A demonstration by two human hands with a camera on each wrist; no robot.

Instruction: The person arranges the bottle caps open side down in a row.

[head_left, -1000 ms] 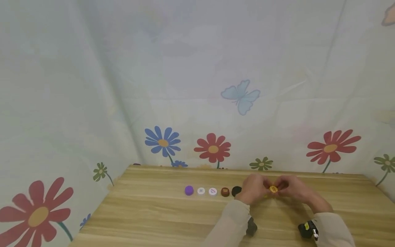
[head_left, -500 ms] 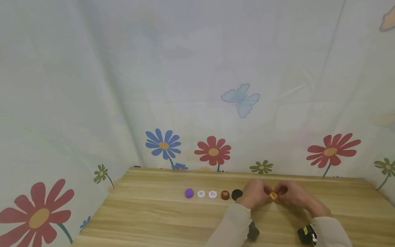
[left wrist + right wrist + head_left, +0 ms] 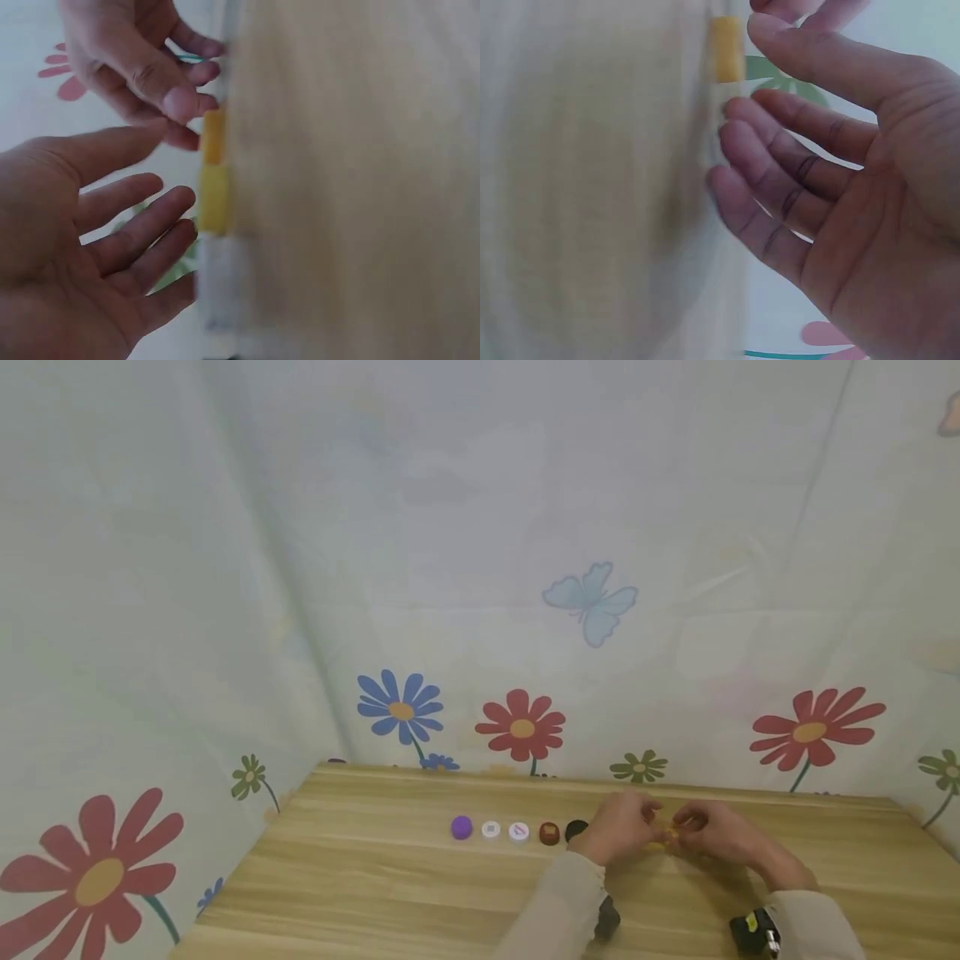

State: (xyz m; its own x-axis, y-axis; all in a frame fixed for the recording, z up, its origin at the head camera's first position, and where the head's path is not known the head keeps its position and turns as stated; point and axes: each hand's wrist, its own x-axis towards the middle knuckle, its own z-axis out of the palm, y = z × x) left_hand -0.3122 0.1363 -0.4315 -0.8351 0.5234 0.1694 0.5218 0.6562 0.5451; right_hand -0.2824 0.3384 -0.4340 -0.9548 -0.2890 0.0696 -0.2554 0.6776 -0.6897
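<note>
Two bottle caps sit side by side on the wooden table, a yellow cap [image 3: 214, 199] and an orange-yellow cap [image 3: 213, 137]. My left hand [image 3: 621, 828] is beside the yellow one; in the left wrist view its fingers are spread and hold nothing. Close to the orange-yellow cap is my right hand [image 3: 716, 832]. Its fingers [image 3: 750, 146] are loosely bent and apart in the right wrist view, with the thumb tip near that cap. Whether the right fingertips still touch it cannot be told. In the head view, the hands partly hide both caps.
Left of my hands, a row runs along the table [image 3: 375, 877]: a purple cap [image 3: 461, 827], a white cap [image 3: 491, 830], another white cap [image 3: 518, 832], a brown cap [image 3: 549, 833] and a black cap [image 3: 577, 832], partly covered by my left hand. A flowered cloth [image 3: 450, 527] hangs behind.
Earlier both hands held the orange-yellow cap, tilting it between their fingertips. Now it is down at the table beside the yellow cap, and the fingers have loosened and parted.
</note>
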